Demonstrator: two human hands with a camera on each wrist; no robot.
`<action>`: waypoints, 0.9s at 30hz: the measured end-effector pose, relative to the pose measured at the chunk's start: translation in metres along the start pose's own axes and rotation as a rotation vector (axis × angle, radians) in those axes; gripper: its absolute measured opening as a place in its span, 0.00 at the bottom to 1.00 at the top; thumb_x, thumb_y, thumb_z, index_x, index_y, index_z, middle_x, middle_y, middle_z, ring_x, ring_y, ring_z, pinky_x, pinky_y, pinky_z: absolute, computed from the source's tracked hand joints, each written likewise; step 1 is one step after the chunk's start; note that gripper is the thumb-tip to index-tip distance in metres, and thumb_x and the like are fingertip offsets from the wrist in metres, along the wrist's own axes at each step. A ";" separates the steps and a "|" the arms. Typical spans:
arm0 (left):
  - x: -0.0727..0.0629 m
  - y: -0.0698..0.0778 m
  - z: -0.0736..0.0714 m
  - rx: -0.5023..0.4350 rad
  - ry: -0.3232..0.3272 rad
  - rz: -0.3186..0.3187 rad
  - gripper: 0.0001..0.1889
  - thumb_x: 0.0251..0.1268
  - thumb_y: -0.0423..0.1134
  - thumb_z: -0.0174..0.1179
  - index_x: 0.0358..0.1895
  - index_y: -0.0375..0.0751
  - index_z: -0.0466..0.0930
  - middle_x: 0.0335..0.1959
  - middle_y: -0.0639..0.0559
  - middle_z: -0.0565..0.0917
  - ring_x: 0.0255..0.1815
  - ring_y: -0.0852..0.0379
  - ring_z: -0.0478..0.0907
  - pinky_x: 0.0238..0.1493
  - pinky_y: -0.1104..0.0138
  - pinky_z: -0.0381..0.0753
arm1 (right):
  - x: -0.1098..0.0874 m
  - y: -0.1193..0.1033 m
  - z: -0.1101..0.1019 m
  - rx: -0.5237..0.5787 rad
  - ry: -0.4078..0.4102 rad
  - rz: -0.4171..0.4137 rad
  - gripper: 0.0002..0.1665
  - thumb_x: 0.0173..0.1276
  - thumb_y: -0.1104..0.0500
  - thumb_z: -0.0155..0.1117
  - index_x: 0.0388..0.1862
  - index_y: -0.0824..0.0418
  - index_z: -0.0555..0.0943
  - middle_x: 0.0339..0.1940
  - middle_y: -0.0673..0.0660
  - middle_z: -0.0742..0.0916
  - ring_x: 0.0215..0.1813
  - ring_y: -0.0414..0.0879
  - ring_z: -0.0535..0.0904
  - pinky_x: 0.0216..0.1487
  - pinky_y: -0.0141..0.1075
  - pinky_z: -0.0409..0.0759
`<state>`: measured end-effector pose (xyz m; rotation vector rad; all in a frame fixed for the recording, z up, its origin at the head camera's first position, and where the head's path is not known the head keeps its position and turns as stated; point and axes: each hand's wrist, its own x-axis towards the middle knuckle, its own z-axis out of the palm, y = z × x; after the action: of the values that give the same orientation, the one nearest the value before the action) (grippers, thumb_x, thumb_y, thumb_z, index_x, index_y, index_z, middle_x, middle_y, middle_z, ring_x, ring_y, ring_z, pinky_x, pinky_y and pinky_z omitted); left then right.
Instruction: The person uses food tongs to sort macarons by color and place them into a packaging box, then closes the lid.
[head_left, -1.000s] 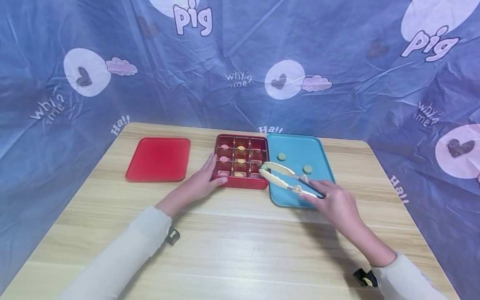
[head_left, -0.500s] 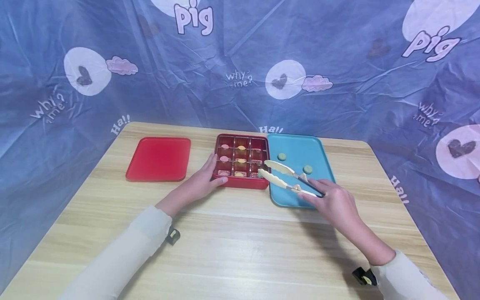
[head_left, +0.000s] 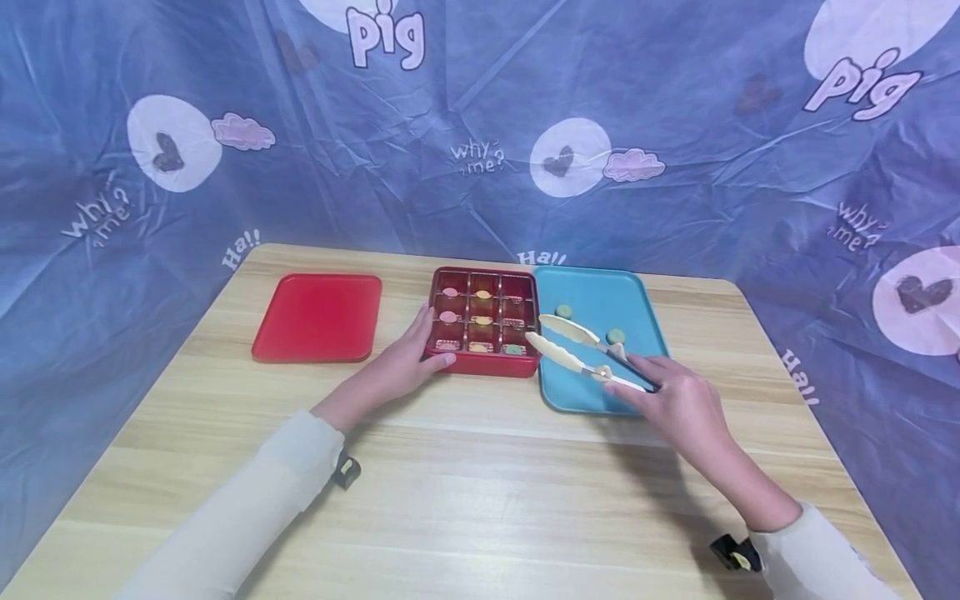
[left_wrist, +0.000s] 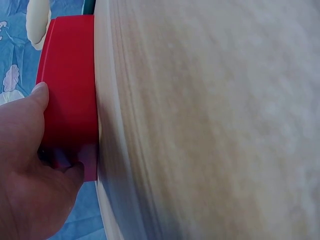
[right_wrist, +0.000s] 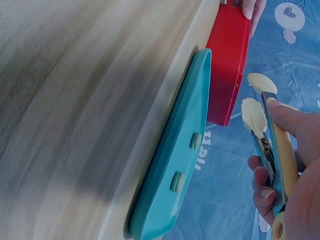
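My left hand (head_left: pixel 401 364) holds the left front corner of a dark red box (head_left: pixel 491 366), thumb on its front and fingers along its left side. Small round pink pieces (head_left: pixel 448 317) sit in the box's left column, yellow ones (head_left: pixel 483 320) in the middle, and a green one (head_left: pixel 514 350) in the front right compartment. In my right hand (head_left: pixel 684 408) is a pair of tongs (head_left: pixel 558 354) with cream scalloped tips. Its tips are spread, with nothing between them, over the box's right edge and the blue tray. The right wrist view shows thumb and fingers round the tongs (right_wrist: pixel 280 155).
The blue tray (head_left: pixel 581 402) lies against the box's right side, bearing two green pieces, one farther back (head_left: pixel 563 312) and one to the right (head_left: pixel 615 336). A flat red square lid or tray (head_left: pixel 318 321) lies at the left. Behind the wooden table (head_left: pixel 465 492) hangs patterned blue cloth.
The tongs have spread and let go of a green piece, which now lies in the front right compartment. The tongs have shifted slightly right. My left hand has stayed at the box.
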<state>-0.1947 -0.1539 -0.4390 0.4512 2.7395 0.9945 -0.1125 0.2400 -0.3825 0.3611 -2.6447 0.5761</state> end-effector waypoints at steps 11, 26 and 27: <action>0.000 0.000 0.000 -0.006 0.000 -0.002 0.52 0.70 0.67 0.53 0.83 0.51 0.30 0.85 0.49 0.33 0.84 0.46 0.41 0.80 0.47 0.54 | -0.004 0.023 -0.012 -0.065 -0.031 0.132 0.38 0.54 0.46 0.81 0.60 0.65 0.84 0.52 0.68 0.88 0.52 0.69 0.84 0.37 0.61 0.80; 0.000 0.000 0.000 -0.007 0.002 0.009 0.53 0.68 0.70 0.52 0.83 0.52 0.29 0.85 0.50 0.33 0.84 0.46 0.41 0.80 0.48 0.54 | -0.013 0.067 -0.018 -0.174 -0.096 0.257 0.40 0.60 0.37 0.74 0.60 0.66 0.83 0.55 0.71 0.85 0.51 0.73 0.82 0.35 0.60 0.79; 0.000 0.000 0.000 -0.007 0.002 0.009 0.53 0.68 0.70 0.52 0.83 0.52 0.29 0.85 0.50 0.33 0.84 0.46 0.42 0.79 0.48 0.54 | -0.013 0.069 -0.018 -0.178 -0.091 0.255 0.40 0.60 0.37 0.74 0.60 0.66 0.83 0.55 0.71 0.85 0.50 0.73 0.82 0.34 0.59 0.79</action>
<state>-0.1942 -0.1537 -0.4388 0.4623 2.7372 1.0062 -0.1174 0.3111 -0.3969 -0.0032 -2.8248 0.4032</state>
